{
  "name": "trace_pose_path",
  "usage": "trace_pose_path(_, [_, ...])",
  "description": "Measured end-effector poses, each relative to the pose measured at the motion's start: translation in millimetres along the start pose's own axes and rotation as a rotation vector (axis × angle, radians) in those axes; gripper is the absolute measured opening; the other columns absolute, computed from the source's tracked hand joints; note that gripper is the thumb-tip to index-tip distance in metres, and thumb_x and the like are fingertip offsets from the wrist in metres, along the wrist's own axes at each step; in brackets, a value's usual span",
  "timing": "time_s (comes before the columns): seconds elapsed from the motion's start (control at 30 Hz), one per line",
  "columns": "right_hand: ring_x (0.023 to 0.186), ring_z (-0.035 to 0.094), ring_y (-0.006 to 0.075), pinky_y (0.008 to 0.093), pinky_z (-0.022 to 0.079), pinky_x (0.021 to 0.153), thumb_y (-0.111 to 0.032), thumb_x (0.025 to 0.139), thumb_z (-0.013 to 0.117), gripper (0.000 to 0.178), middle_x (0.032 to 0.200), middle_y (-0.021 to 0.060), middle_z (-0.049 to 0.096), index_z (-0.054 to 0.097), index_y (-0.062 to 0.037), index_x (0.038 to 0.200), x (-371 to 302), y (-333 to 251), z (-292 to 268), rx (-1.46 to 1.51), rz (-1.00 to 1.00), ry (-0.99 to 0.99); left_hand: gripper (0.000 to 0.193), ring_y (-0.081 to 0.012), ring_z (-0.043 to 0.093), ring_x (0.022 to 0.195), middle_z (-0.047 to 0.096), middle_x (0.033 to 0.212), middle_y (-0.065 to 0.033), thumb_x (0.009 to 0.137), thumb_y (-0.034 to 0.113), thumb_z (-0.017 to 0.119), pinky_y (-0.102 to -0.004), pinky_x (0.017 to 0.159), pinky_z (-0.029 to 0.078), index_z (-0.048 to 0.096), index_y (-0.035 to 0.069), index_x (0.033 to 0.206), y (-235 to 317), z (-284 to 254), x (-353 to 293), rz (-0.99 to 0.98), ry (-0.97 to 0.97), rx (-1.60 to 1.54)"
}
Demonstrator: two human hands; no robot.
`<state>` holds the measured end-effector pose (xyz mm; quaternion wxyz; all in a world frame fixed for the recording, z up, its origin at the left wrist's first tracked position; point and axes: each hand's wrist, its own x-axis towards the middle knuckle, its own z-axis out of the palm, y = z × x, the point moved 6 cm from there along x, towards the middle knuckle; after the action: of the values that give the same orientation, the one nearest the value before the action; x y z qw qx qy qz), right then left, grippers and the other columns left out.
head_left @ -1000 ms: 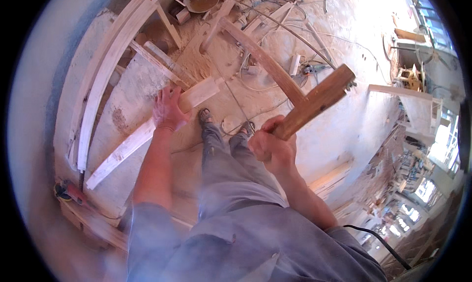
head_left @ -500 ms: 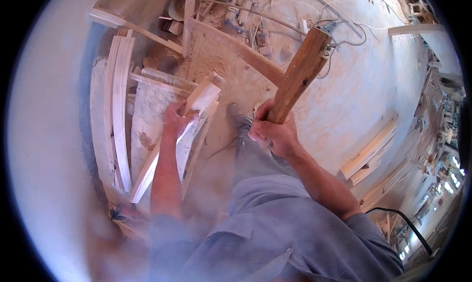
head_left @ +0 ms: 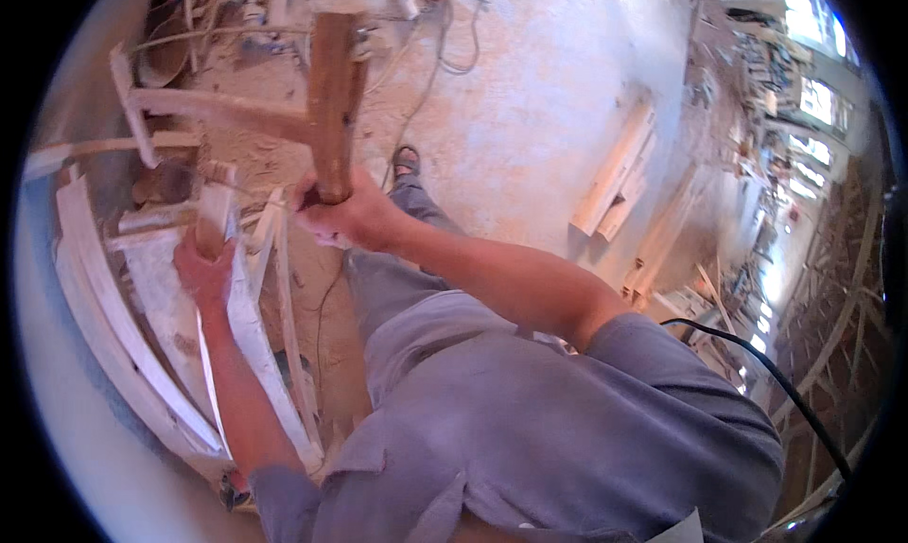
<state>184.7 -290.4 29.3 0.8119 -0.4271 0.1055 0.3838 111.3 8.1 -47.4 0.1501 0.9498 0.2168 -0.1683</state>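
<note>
My right hand [head_left: 348, 212] is closed round the lower end of a thick brown wooden post [head_left: 333, 98], which it holds upright. A pale rail [head_left: 227, 115] meets the post from the left; whether it is fixed there, I cannot tell. Its far end meets a short upright piece [head_left: 130, 103]. My left hand [head_left: 205, 269] is wrapped round a pale wooden plank [head_left: 216, 207] near its far end. That plank lies along a dusty white board [head_left: 156, 269], and my forearm covers much of it.
Long pale boards [head_left: 99, 259] lean along the wall at left. Two stacked timbers [head_left: 615, 169] lie on the floor at right. Cables [head_left: 445, 56] run over the dusty floor ahead. Wood scraps [head_left: 260, 8] litter the far left. A black cable [head_left: 766, 363] arches beside my right side.
My view has swung to the right, so the wall and boards sit farther left. The post in my right hand stands more upright. Both hands keep their hold.
</note>
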Motion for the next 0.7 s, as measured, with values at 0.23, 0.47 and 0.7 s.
trace_pose_path(0.23, [0.054,0.055,0.0132,0.0294,0.042,0.047,0.001,0.081,0.07,0.011,0.066,0.0049,0.057,0.062,-0.0001,0.088,6,-17,-6,-0.152,-0.044,0.018,0.055,-0.0362,0.054,0.123,0.059,0.131,-0.0204,0.087,0.019,0.076,-0.0459,0.106,0.043,0.055,-0.002,0.133,80,-60,-48,0.383,0.547,-0.188])
trace_pose_path(0.47, [0.052,0.054,0.0131,0.0295,0.042,0.047,0.0,0.08,0.069,0.01,0.063,0.0046,0.057,0.062,0.0002,0.085,7,-25,-4,-0.095,-0.051,0.015,0.032,-0.0337,0.066,0.105,0.065,0.118,-0.0215,0.099,0.007,0.059,-0.0454,0.094,0.055,0.053,0.001,0.13,209,-154,-85,0.808,0.644,-0.795])
trace_pose_path(0.7, [0.05,0.054,0.0127,0.0301,0.041,0.046,-0.004,0.078,0.068,0.008,0.061,0.0043,0.057,0.06,-0.0032,0.079,1,-28,6,-0.105,-0.047,0.0,0.042,-0.0319,0.063,0.113,0.063,0.124,-0.0228,0.104,0.025,0.042,-0.0431,0.098,0.051,0.051,-0.002,0.135,338,-230,-110,1.052,-0.024,-0.73])
